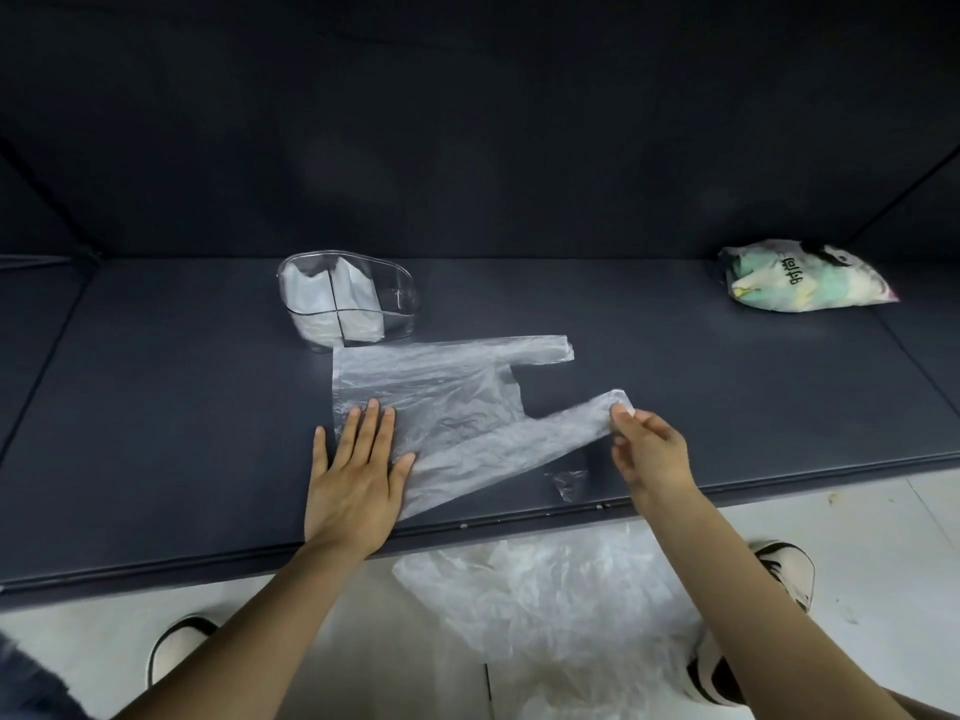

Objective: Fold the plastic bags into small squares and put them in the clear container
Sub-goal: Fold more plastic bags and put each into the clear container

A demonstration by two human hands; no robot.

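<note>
A dark blue table (156, 407) fills most of the view, with a dark backdrop (467, 122) behind it. Below the table's near edge, a heap of crumpled clear plastic (561, 589) lies over the pale floor (363, 641), with a shoe (176, 646) on the left and another shoe (784, 569) on the right. A clear plastic bag (441, 402) lies flat in the middle of the table, its two handles pointing right. The left hand (358, 470) presses down on the bag's near left corner, fingers straight and spread. The right hand (649, 449) pinches the end of the nearer handle between thumb and fingertips, holding it stretched out. Just beyond the bag's far left corner stands the clear container (348, 298), with folded white bags visible inside. Far to the right rests a printed packet (800, 278) with pale contents. A small scrap of plastic (569, 483) lies near the table's front edge.
</note>
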